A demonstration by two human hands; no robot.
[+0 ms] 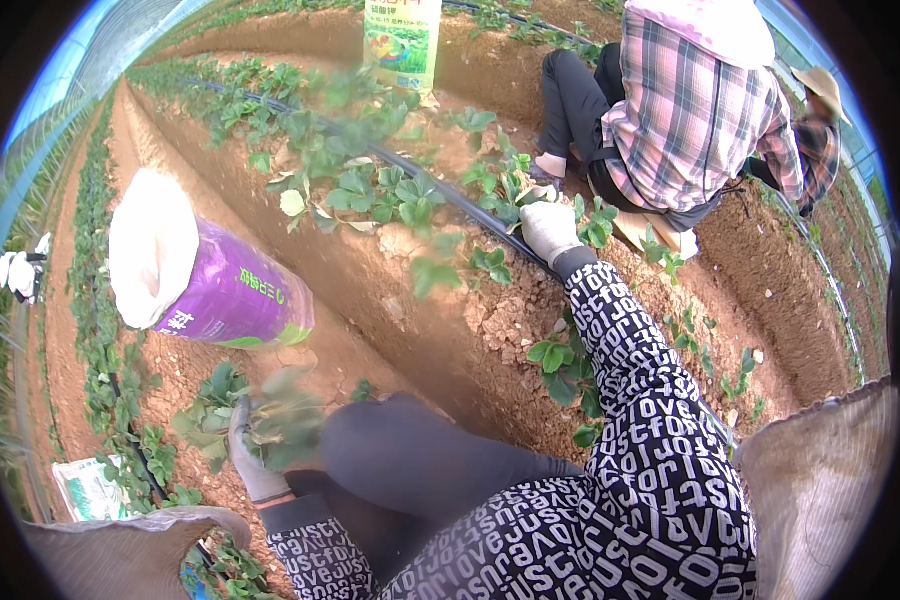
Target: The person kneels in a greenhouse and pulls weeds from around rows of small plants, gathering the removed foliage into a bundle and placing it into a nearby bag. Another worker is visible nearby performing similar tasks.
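Observation:
My right hand [549,227], in a pale work glove, reaches out to a low leafy plant [501,196] beside the black drip pipe [461,201] on the soil ridge. Its fingertips are among the leaves, and how firmly they grip cannot be seen. Low on the left is my left hand [249,450], gloved too, closed around a bunch of picked leafy stems [281,420], partly blurred, near my knee. A purple woven sack [244,289] with its white mouth folded open leans in the furrow above my left hand.
A co-worker in a plaid shirt [682,127] sits on the ridge at the upper right, another person [817,142] beyond. A printed upright bag [403,49] stands at the top. Rows of plants [94,262] run along the left, with a flat printed bag [90,487] at the lower left.

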